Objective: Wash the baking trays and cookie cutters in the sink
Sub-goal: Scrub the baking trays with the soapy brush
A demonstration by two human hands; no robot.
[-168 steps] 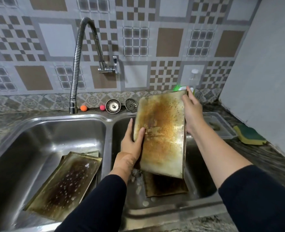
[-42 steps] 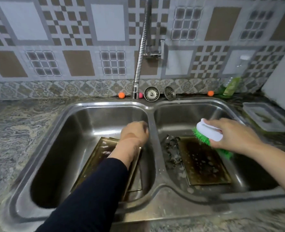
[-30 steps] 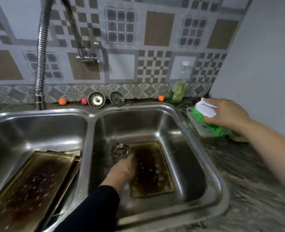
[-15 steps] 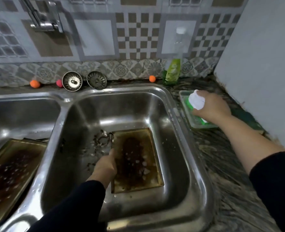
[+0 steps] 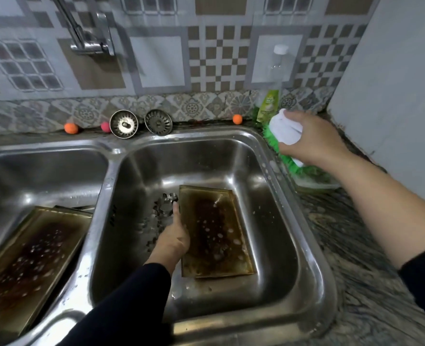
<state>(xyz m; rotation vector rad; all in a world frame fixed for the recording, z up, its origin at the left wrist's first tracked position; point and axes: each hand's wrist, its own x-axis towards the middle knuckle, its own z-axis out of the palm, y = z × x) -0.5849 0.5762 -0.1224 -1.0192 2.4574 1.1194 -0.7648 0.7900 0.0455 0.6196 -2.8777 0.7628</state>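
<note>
Steel double sink (image 5: pixel 313 245), marbled counter (image 5: pixel 351 245), patterned tiles (image 5: pixel 219 58)

Tap (image 5: pixel 86 33) cut off at top — cookie cutters (image 5: pixel 165 208) blurred

The only print I can find is on the yellow-green label of the clear plastic dish-soap bottle with a white cap (image 5: pixel 271 96), standing on the table against the tiled wall just behind my right hand (image 5: pixel 311 141). The label carries some pale lettering and a round emblem, but it is too small and blurred for me to read.
</note>
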